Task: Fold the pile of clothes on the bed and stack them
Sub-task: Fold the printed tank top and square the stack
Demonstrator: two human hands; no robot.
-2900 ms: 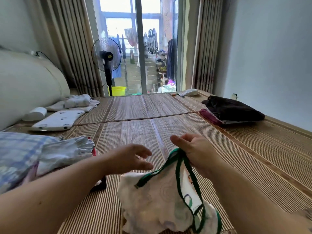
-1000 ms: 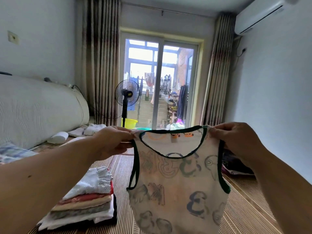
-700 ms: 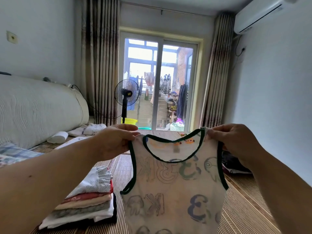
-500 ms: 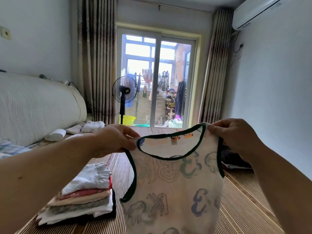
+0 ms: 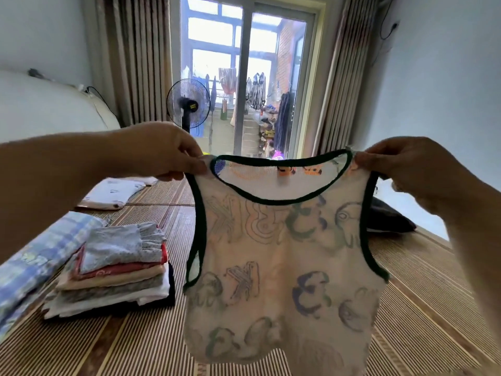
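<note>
One garment in hand: a child's sleeveless vest (image 5: 282,267), white mesh with dark green binding and printed letters, is held up in the air above the bamboo mat (image 5: 423,308) of the bed. Its hem hangs free.

Left hand: one shoulder strap is pinched between the thumb and curled fingers of the left hand (image 5: 160,150).

Right hand: the other strap is pinched in the same way by the right hand (image 5: 406,164).

Change: about three seconds ago the vest was bunched low over the mat and gripped by its binding in the right hand alone, with the left hand open beside it. It has since been raised and taken by both shoulders. Over the last second the straps have been drawn further apart, so the neckline is now stretched wide.

Meaning for the task: the vest is judged to be opened out and squared, but no fold has yet been made in it.

Next move: a lengthwise fold is probably called for, either on the mat or in the air. The light mesh may be expected to slip out of line.

Stack: a stack of folded clothes (image 5: 113,270) is seen on the mat to the left of the vest, topped by a pale frilled piece. The vest is expected to be added there.

Beside the stack: a blue checked cloth (image 5: 35,256) lies against its left side.

Further out: a dark garment (image 5: 387,221) lies on the mat behind the vest's right edge. A standing fan (image 5: 188,103) is seen before the glass door (image 5: 244,90).
</note>
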